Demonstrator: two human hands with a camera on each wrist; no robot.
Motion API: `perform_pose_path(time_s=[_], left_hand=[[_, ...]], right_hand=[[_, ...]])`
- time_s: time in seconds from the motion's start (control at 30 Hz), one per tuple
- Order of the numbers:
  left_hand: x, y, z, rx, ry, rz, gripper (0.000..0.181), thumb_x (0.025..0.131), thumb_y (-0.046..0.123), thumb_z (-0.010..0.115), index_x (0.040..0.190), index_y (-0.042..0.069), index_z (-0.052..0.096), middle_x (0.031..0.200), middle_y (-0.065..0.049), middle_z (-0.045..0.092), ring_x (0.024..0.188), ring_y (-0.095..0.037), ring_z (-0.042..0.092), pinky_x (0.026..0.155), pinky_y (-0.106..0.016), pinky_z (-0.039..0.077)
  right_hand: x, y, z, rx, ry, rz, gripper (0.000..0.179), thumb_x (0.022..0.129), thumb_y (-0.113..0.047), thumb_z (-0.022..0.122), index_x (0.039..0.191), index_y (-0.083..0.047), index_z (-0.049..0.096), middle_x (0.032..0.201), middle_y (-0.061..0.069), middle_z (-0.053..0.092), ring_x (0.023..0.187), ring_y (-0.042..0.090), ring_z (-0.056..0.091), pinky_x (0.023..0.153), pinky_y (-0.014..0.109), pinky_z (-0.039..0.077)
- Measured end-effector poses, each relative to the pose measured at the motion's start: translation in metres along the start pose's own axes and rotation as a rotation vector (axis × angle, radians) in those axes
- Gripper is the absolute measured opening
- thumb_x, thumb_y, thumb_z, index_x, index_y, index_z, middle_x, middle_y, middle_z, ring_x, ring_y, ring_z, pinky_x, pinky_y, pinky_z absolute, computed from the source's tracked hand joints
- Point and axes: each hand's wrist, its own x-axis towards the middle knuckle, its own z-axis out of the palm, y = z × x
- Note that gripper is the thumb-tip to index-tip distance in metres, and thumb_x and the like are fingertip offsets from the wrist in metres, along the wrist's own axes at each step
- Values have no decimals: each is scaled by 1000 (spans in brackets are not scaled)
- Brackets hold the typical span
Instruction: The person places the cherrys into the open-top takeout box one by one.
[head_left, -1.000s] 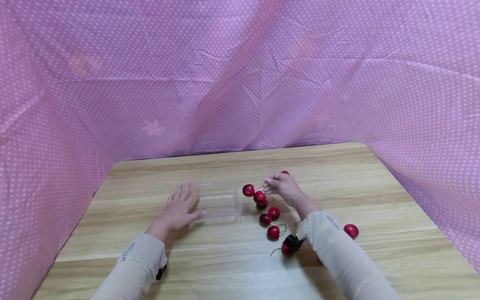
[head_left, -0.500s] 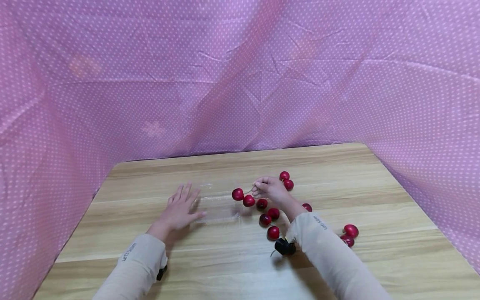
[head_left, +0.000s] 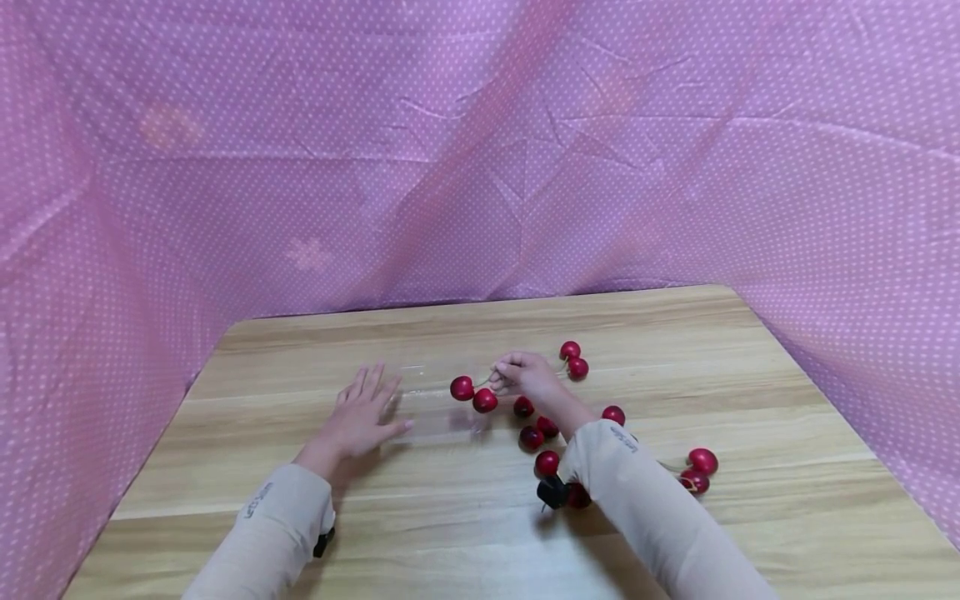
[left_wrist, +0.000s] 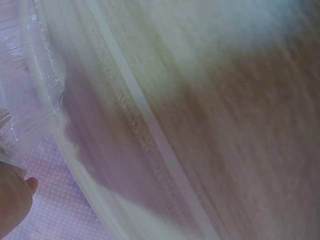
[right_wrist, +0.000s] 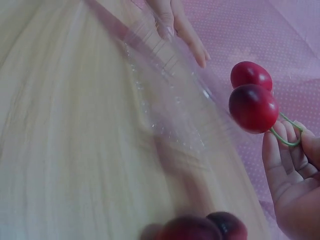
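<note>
My right hand [head_left: 528, 379] pinches the green stems [right_wrist: 289, 142] of a joined pair of red cherries [head_left: 462, 388]. The pair hangs over the right part of a clear plastic container [head_left: 431, 427], whose faint outline lies in the middle of the table. With fingers spread, my left hand [head_left: 360, 421] rests at the container's left edge. The right wrist view shows both cherries [right_wrist: 253, 109] close up, with the transparent container [right_wrist: 167, 107] behind them. Only part of the left thumb [left_wrist: 14, 200] enters the left wrist view, beside the container's ridged wall [left_wrist: 45, 65].
Several loose cherries [head_left: 547, 463] lie on the wooden table [head_left: 420, 533] near my right forearm. One joined pair [head_left: 577, 368] sits farther back and another pair [head_left: 694, 481] lies to the right. Pink dotted cloth [head_left: 480, 183] hangs behind and around the table.
My right hand has moved left with the cherry pair, bringing it from beside the container to over it. The left hand has stayed in place.
</note>
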Motion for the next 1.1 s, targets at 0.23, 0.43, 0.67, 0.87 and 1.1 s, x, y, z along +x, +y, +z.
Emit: perform_pose_path(time_s=[0.23,0.43,0.67,0.87,1.1], left_hand=[[1,1,-3,3,-3,0,78,81,53,47,139,13,15,142,-17,-4,126,-37,-7,97,-56,4],[0,2,-4,1,-5,1,78,81,54,47,139,11,17,142,-17,-4,126,-37,-7,97,-56,5],[1,2,-4,-7,-8,-2,77,81,51,48,138,10,17,142,-17,-4,126,-37,-7,97,-56,5],[2,2,-2,-7,-8,-5,76,81,51,47,139,11,17,142,-17,-4,126,-37,-7,97,-56,5],[2,1,-2,-8,-13,-10,76,82,52,46,139,12,15,142,-16,-6,126,-37,-8,97,-56,4]], right_hand=[[3,-8,10,6,-9,21,21,89,-2,43,100,16,48,74,9,57,64,13,57,69,33,50],[7,-6,19,-5,-28,-4,21,88,0,44,97,18,48,71,8,58,62,13,57,72,38,49],[12,3,28,-39,-45,-18,20,87,3,44,97,19,48,68,7,58,59,12,57,64,30,51],[13,1,34,-119,-58,-32,20,87,2,44,96,19,49,71,13,59,60,13,57,64,32,51],[13,-3,41,-221,-72,-52,18,87,2,45,92,17,52,72,15,57,59,14,55,66,37,50]])
